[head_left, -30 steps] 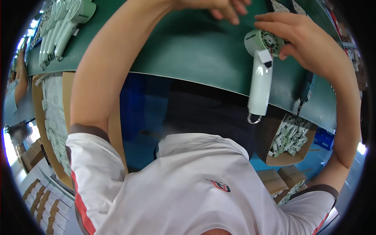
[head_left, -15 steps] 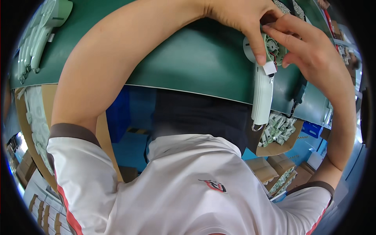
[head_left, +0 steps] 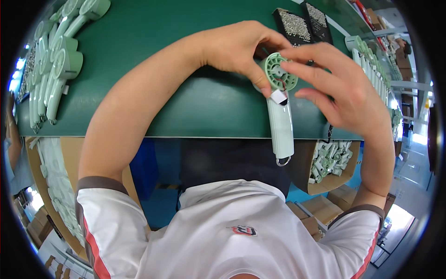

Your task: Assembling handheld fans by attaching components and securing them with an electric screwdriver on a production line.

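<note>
Handheld fan (head_left: 280,126) sits right of middle at the near side of the green table (head_left: 223,111), handle pointing near, tail end out past the table's near edge. Can't tell if anything but the hands supports it. Left hand (head_left: 241,50) has it by the head: thumb on the left side, fingers wrapped behind, mostly hidden. Right hand (head_left: 347,88) isn't clamped: fingers stretched over the right of the head, index at or just off the open face, thumb clear of it. Handling, my guess: hollow plastic, light, stiff shell, glossy enough to slip in dry fingers. Weak spots would be the thin ribs inside the head and the red wire (head_left: 284,84) at its near side; don't press or snag there. Best hold: round outer wall of the head, or mid-handle; I'd skip the metal loop (head_left: 283,163), it'd probably swing. Looks: pale green round head, open face showing spokes and a hub; long straight near-white handle with shiny highlights; small white square piece (head_left: 278,96) at the neck, dark spot just beside it, wire loop at the near tip.
</note>
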Demonstrator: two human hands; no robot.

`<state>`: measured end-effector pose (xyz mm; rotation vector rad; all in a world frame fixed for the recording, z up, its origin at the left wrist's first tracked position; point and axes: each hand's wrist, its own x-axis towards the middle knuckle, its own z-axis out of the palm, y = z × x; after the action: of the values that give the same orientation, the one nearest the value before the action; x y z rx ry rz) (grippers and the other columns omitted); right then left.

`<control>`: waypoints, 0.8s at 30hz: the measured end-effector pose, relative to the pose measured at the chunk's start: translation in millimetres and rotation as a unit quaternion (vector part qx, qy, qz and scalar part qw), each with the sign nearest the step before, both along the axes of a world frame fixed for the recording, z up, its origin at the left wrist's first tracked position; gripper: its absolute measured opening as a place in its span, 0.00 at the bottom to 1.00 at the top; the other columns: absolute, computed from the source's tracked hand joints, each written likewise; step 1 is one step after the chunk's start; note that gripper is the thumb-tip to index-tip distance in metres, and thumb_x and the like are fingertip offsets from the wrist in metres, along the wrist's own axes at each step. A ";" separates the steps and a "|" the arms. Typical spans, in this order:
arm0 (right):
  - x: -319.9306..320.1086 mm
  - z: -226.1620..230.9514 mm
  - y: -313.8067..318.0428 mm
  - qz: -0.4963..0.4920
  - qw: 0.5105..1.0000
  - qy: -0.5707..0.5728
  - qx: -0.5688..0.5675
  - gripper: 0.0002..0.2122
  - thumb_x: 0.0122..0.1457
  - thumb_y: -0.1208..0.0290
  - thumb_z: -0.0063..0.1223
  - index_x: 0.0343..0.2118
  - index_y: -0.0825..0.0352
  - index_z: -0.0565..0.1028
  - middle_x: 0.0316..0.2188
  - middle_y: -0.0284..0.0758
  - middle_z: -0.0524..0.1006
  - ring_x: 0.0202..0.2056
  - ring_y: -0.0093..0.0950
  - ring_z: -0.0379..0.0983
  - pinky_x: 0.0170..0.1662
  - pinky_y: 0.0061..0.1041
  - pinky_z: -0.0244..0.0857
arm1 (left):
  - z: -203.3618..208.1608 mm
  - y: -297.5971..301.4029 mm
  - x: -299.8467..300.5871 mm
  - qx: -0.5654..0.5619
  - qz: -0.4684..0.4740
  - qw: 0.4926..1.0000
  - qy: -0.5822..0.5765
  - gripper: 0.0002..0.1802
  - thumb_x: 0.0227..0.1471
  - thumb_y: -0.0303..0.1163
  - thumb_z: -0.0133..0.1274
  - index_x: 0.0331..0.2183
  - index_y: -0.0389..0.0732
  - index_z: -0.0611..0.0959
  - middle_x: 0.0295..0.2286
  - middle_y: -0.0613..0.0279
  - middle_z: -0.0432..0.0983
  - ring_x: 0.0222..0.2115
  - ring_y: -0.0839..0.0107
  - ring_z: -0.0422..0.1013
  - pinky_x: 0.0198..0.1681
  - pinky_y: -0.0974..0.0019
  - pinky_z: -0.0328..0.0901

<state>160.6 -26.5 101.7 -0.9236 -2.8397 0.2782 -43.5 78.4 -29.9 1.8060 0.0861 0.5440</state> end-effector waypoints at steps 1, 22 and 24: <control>3.1 1.2 -6.7 -0.011 1.000 0.011 0.005 0.20 0.51 0.83 0.61 0.50 0.70 0.79 0.49 0.45 0.78 0.45 0.43 0.77 0.46 0.35 0.73 | 1.9 -1.1 -1.5 -0.023 -0.011 0.999 0.025 0.41 0.34 0.30 0.79 0.52 0.32 0.81 0.40 0.57 0.84 0.40 0.70 0.78 0.48 0.66 0.71; 196.7 -69.4 -12.4 -0.046 0.963 -0.190 0.185 0.22 0.54 0.75 0.57 0.54 0.68 0.74 0.56 0.44 0.75 0.61 0.46 0.69 0.68 0.45 0.59 | 32.6 11.3 2.6 -0.021 -0.020 0.985 0.168 0.43 0.28 0.27 0.81 0.50 0.34 0.81 0.43 0.60 0.83 0.47 0.70 0.78 0.58 0.65 0.67; 195.9 -71.7 -17.0 -0.098 0.974 -0.085 0.183 0.22 0.56 0.75 0.57 0.55 0.69 0.72 0.53 0.44 0.76 0.60 0.45 0.70 0.68 0.46 0.58 | 34.3 14.8 3.5 -0.001 -0.009 0.986 0.169 0.42 0.28 0.27 0.81 0.50 0.34 0.82 0.44 0.60 0.83 0.47 0.70 0.78 0.58 0.64 0.67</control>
<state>356.5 -43.5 30.0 -1.1755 -2.7736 -0.3533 -40.0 93.2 4.4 1.8807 0.3028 0.2193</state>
